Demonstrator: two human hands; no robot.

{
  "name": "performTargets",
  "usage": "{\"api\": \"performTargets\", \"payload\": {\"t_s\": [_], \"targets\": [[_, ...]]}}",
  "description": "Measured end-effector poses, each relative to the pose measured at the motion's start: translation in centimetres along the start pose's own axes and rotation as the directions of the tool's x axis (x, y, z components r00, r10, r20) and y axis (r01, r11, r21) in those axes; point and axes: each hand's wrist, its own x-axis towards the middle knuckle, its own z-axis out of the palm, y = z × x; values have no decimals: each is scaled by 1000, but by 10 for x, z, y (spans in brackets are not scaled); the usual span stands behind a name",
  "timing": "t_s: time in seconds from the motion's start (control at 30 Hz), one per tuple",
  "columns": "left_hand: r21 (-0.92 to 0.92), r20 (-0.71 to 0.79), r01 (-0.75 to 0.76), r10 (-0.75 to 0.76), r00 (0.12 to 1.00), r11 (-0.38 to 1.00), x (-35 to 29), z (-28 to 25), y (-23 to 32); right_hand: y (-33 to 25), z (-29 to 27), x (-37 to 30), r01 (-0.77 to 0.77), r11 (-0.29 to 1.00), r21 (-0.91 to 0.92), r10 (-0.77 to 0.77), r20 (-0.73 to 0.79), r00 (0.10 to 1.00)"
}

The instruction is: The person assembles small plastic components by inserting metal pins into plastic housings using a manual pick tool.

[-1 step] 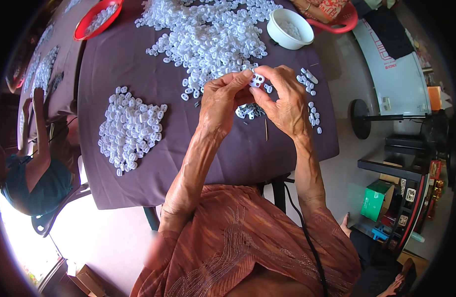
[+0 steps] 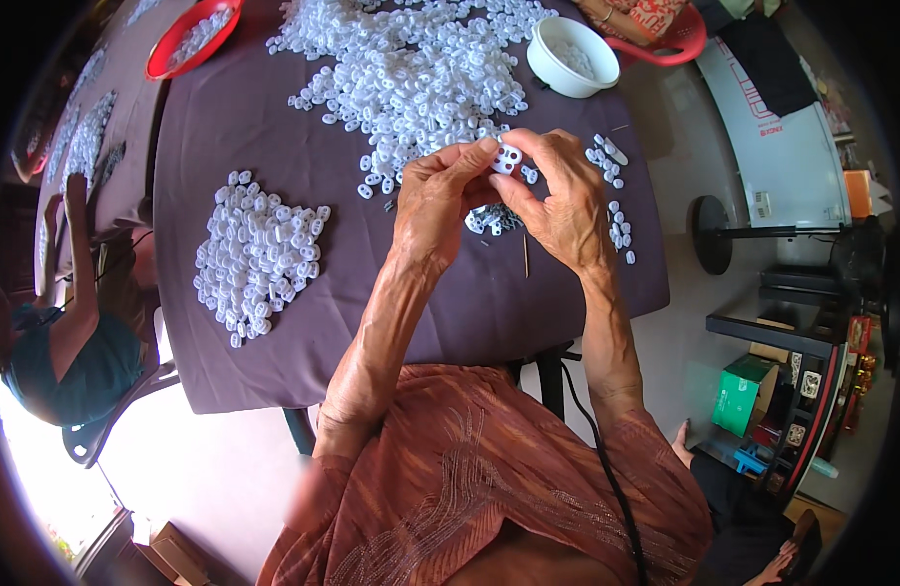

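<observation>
The person's left hand and right hand clamp thumb and forefinger on a white holed piece. Left of that piece lies a small white heap; beyond it spreads a larger pile; beyond it, rightward, stands a white bowl.

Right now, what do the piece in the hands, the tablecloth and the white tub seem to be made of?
White piece: probably hard plastic, smooth with a slight shine. Tablecloth: matte fabric by its look, softly creased and draping. White tub: likely plastic, smooth and evenly coloured.
</observation>
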Motion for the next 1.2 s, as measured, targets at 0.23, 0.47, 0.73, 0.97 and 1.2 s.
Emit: {"api": "performTargets", "payload": {"t_s": [0.23, 0.47, 0.73, 0.97, 1.2], "targets": [[-7, -10, -2, 2, 1000, 1000, 0, 0, 0, 5, 2, -2, 18, 999, -33, -17, 36, 999], [11, -4, -3, 4, 1000, 1000, 2, -4, -5, 8, 3, -1, 85, 988, -127, -72, 105, 992], [8, 1, 8, -8, 1000, 1000, 5, -6, -10, 18, 4, -2, 123, 978, -171, -91, 184, 979], [3, -7, 6, -6, 1000, 1000, 7, -7, -17, 26, 4, 0, 143, 986, -81, -123, 215, 969], [-32, 5, 33, -33, 999, 999, 10, -9, -20, 33, 7, -1, 150, 987, -52, -134, 235, 963]]}}
